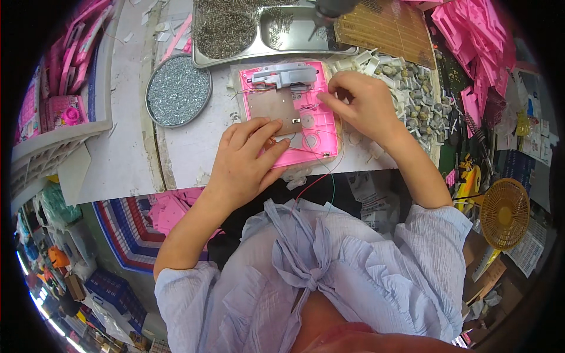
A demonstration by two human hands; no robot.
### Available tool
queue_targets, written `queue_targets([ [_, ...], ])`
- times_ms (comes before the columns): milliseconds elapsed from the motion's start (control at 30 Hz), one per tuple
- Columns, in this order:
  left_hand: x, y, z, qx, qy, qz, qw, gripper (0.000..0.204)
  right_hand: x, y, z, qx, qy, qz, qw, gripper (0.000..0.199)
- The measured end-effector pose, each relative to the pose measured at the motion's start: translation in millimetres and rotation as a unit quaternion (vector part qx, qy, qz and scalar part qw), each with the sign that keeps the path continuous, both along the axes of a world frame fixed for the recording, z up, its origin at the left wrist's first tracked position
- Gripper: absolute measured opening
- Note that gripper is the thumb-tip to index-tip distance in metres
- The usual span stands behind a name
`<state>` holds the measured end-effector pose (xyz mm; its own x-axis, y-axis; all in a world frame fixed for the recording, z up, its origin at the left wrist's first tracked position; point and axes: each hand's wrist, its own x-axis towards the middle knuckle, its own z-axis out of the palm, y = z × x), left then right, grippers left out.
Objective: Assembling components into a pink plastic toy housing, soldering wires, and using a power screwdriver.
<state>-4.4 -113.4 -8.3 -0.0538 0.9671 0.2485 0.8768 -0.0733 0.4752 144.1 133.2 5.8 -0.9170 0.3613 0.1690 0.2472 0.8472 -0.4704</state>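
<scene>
A pink plastic housing [323, 120] lies on the table in front of me, with a grey plate [271, 109] set in its middle and a light grey motor-like unit [285, 75] along its far edge. My left hand [244, 156] rests at the housing's near left corner, fingers stretched over the plate's near edge. At the right edge, my right hand [368, 103] has its thumb and forefinger closed at the end of some thin wires; what they pinch is too small to make out. Red and green wires [321, 177] trail over the near edge toward my lap.
A round tray of small silvery screws [179, 91] stands left. Behind is a metal tray [276, 56] of small dark parts, with a dark tool [329, 9] over it. White and grey parts [412, 94] are heaped right, beside pink parts [471, 41]. A yellow fan [505, 213] stands lower right.
</scene>
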Motion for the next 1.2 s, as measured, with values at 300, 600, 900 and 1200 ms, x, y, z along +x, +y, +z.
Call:
queue_targets([
  [300,5,2,3,0.003,-0.026,0.018,1.000,0.040,-14,-23,-10,0.130,0.171,0.019,0.976,0.016],
  [600,4,3,1,0.017,-0.037,0.017,0.999,0.037,-18,-6,0,0.205,0.134,0.130,0.961,0.027],
  [900,1,2,3,-0.006,-0.040,0.007,0.999,0.045,-17,0,1,0.228,0.101,0.154,0.956,0.022],
  [1200,-6,46,4,0.065,-0.060,0.082,0.993,0.046,-22,-24,-6,0.123,0.165,0.189,0.960,0.016],
])
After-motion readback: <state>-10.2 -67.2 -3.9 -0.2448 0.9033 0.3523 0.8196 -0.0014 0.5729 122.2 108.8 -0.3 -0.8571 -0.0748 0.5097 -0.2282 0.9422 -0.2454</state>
